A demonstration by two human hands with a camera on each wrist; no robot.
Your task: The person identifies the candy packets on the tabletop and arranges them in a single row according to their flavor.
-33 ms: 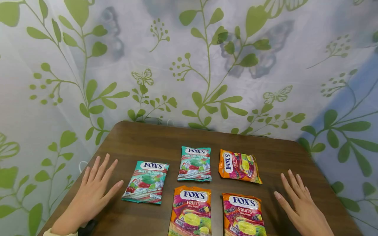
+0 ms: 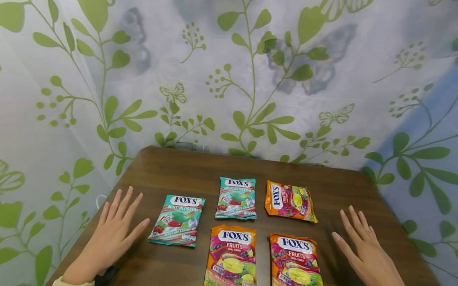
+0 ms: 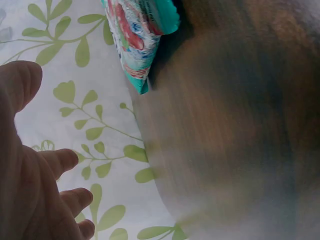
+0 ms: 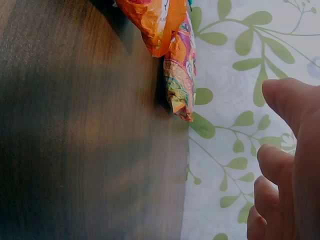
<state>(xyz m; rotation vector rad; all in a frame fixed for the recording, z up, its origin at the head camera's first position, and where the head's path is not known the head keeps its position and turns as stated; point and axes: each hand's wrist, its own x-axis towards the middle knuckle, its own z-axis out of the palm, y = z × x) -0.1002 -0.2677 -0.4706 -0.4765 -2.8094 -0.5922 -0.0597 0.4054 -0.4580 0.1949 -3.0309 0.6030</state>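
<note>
My left hand (image 2: pixel 112 230) is spread at the table's left side, fingers straight and holding nothing. Nearest to it lies a teal mint candy bag (image 2: pixel 177 221), whose end also shows at the top of the left wrist view. My right hand (image 2: pixel 366 246), likewise spread with nothing in it, is at the right side. Left of that hand lie an orange fruit candy bag (image 2: pixel 296 260) in front and another fruit candy bag (image 2: pixel 290 201) turned sideways behind it. A second mint candy bag (image 2: pixel 236 198) lies at the middle, with a third fruit candy bag (image 2: pixel 231 256) in front of it.
The bags lie on a dark brown wooden table (image 2: pixel 179 167) with rounded far corners. Behind and beside it hangs a pale curtain (image 2: pixel 200 119) printed with green leaves and butterflies.
</note>
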